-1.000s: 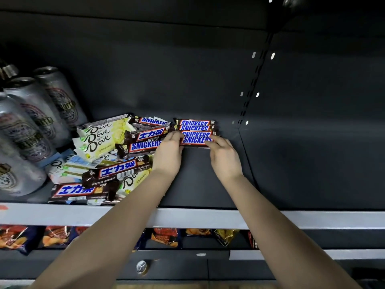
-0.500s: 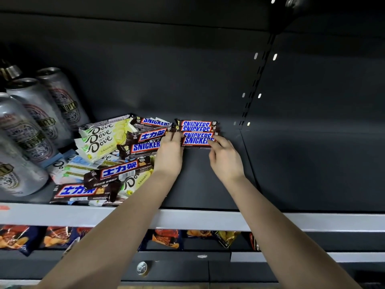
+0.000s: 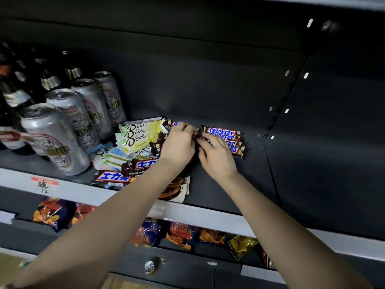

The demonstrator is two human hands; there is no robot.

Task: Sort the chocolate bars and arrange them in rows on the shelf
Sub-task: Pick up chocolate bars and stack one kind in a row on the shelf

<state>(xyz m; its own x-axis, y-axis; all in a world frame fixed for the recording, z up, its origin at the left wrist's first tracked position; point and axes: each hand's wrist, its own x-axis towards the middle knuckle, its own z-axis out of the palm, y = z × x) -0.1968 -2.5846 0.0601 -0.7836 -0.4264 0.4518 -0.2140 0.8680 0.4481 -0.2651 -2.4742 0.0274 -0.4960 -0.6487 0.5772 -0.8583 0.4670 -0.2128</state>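
Dark grey metal shelf point(image 3: 239, 184) in a shop unit, matt, with a pale grey price strip point(image 3: 208, 219) along its front lip. Near mid-view a neat stack of brown, glossy film-wrapped Snickers bars point(image 3: 226, 132) lies crosswise, with blue-and-white "SNICKERS" lettering legible on at least three wrappers, one behind another. Left hand point(image 3: 179, 144) and right hand point(image 3: 217, 157) meet at the stack's nine o'clock end. Left fingers are curled, tips pinching a crimped brown wrapper end. Right fingers are bent down onto the nearer bars at that same end, seemingly gripping them. Which single bar each hand holds cannot be told. At nine o'clock from the hands sits the unsorted heap: pale yellow-and-white Dove bars point(image 3: 135, 133), script "Dove" showing three times, and toward seven o'clock brown bars printed with blue Chinese characters point(image 3: 115, 177), overlapping at odd angles. A brown-and-cream wrapper point(image 3: 177, 189) pokes out beside the left forearm at six o'clock. Handling, as judged: bars are light and fairly stiff lengthwise, with slick film, so stacked ones will likely slide. The chocolate could snap if bent, so they are best taken by both long sides near mid-length or nudged at the crimped ends, never levered. Silver drink cans point(image 3: 56, 138) stand at nine to ten o'clock, labels blurred. A red tag point(image 3: 44, 181) on the strip bears handwriting, unreadable. Crisp bags point(image 3: 54, 213) lie on the tier below.
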